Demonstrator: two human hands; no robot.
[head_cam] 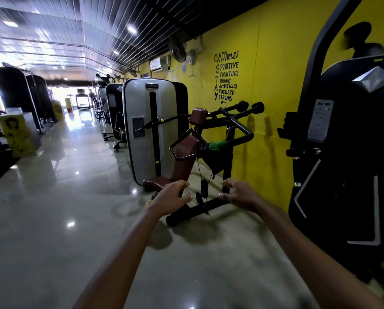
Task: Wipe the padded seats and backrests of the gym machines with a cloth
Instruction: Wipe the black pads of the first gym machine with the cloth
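Cloth, green w/ dark part, is hanging on black frame beside maroon backrest of gym machine standing along yellow wall. Left hand & right hand are reaching fwd, fingers loosely curled, gripping nothing.

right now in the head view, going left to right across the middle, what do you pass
yellow box → grey weight stack cover → maroon backrest pad → green cloth draped on the machine frame → gym rules lettering on the yellow wall → black machine
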